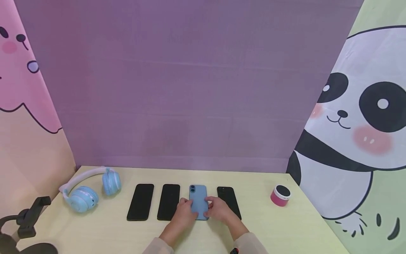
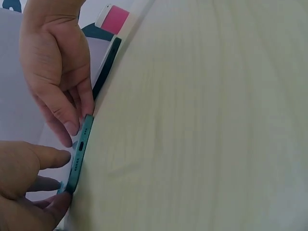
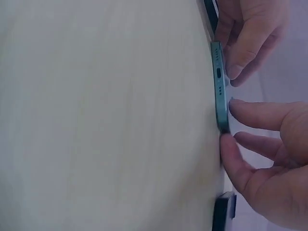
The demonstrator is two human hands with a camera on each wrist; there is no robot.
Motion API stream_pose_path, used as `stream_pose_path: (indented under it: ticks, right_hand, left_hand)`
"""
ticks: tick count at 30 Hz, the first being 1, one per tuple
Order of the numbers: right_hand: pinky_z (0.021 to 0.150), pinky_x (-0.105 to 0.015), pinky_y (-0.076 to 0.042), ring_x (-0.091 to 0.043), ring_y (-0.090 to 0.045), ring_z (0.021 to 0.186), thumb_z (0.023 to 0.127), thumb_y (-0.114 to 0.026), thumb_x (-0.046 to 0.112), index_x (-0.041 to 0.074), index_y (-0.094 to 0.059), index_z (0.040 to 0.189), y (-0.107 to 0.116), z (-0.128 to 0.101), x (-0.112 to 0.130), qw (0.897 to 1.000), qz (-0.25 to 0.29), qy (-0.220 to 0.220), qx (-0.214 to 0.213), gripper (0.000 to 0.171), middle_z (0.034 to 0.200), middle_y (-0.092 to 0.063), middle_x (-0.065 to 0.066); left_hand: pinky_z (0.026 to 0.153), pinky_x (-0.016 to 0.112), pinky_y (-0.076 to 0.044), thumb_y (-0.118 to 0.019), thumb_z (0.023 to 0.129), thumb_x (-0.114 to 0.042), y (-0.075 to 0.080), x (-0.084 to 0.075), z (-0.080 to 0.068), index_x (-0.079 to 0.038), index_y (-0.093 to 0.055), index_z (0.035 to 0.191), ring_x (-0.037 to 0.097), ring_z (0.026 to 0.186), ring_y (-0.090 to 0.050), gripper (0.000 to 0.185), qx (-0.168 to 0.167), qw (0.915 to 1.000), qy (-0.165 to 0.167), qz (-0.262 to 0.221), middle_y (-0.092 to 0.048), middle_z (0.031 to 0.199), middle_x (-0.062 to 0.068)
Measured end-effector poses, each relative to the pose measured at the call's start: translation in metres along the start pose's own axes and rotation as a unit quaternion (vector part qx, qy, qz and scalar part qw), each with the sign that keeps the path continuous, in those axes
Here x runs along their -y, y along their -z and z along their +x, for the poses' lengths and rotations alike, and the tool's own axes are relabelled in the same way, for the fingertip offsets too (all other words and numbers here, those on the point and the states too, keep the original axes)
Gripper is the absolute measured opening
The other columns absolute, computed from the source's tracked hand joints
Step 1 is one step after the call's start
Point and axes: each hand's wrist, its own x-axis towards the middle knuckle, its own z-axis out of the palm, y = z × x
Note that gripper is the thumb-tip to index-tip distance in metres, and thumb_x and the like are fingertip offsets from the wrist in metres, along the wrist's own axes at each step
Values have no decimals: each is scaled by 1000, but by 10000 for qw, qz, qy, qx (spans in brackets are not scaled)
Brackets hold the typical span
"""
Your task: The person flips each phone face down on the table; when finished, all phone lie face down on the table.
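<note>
A blue phone (image 1: pixel 198 201) lies back up on the pale yellow table (image 1: pixel 285 225), third in a row of phones. Both hands are at its near end. My left hand (image 1: pixel 187 209) pinches its left near corner, with the thumb under the edge in the left wrist view, where the phone's port edge (image 2: pixel 79 154) shows. My right hand (image 1: pixel 211 208) pinches the right near corner, thumb against the phone's edge (image 3: pixel 219 86) and index finger on top. The phone seems to lie flat on the table.
Two black phones (image 1: pixel 141 201) (image 1: pixel 168 201) lie left of the blue one and a third (image 1: pixel 229 203) right of it. Light blue headphones (image 1: pixel 85 192) sit at the far left, a pink round speaker (image 1: pixel 280 195) at the right, a black stand (image 1: pixel 28 218) at the left edge.
</note>
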Motion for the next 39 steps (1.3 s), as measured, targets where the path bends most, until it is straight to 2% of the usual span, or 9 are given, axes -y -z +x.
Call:
stream_pose_path:
  ticks: [4,9,12,15,20,23,29,33,39]
  right_hand:
    - [78,-46,-52,-31,-61,88,82,-76,6,-8,-59,124,-3,-1,10,9984,-486,216,-179,48,99,-63,-17]
    - [82,-48,-51,-35,-60,94,84,-72,7,-12,-58,123,-10,-7,33,9945,-753,662,-305,45,100,-61,-22]
    - [84,-50,-49,-38,-59,100,85,-71,7,-11,-57,125,-18,-9,45,9946,-610,810,-196,45,102,-62,-22]
    - [84,-50,-49,-38,-57,102,86,-71,7,-9,-57,126,-28,-7,52,9946,-530,877,-150,46,101,-62,-20]
    - [80,-46,-49,-35,-58,95,83,-73,7,-7,-59,123,-45,-6,65,9931,-709,918,-189,44,95,-62,-17]
    - [81,-47,-50,-37,-60,98,82,-73,7,-6,-59,123,-52,-6,72,9947,-665,779,-122,45,99,-65,-20]
    - [82,-48,-49,-35,-60,98,84,-74,6,-6,-58,125,-62,-4,80,9982,-388,452,-95,46,100,-65,-19]
    - [77,-44,-50,-28,-60,87,84,-73,5,-6,-58,125,-65,-1,83,9987,-321,391,-100,45,94,-64,-13]
    - [73,-44,-52,-28,-62,83,84,-73,2,-7,-59,123,-71,-2,83,9993,354,70,-141,43,97,-64,-16]
  left_hand:
    - [91,50,-45,-75,82,-10,9,6,-3,15,-56,124,36,104,-51,52,38,9999,-121,-18,-48,110,18]
    - [87,48,-47,-73,83,-7,29,22,-11,12,-56,126,33,101,-55,50,-463,9981,-379,-114,-50,111,18]
    - [84,46,-49,-71,85,-4,44,33,-15,12,-55,127,32,98,-57,47,-723,9968,-281,-179,-51,111,19]
    - [83,45,-50,-70,86,-5,55,42,-18,11,-54,128,32,98,-57,47,-785,9968,6,-154,-52,113,19]
    - [89,51,-47,-71,86,-6,67,52,-24,11,-54,127,40,108,-54,48,-761,9964,359,42,-51,114,24]
    - [91,54,-45,-71,86,-6,71,56,-27,11,-55,126,44,110,-51,47,-696,9965,465,88,-50,113,26]
    - [88,54,-46,-70,85,-5,77,61,-26,13,-55,123,42,103,-56,44,-492,9976,490,76,-52,109,27]
    - [87,52,-47,-69,85,-2,80,64,-24,13,-57,120,40,100,-57,39,-415,9981,462,50,-54,104,24]
    - [82,48,-47,-68,85,2,84,67,-23,13,-59,116,31,89,-55,34,-155,9994,298,-6,-56,94,14]
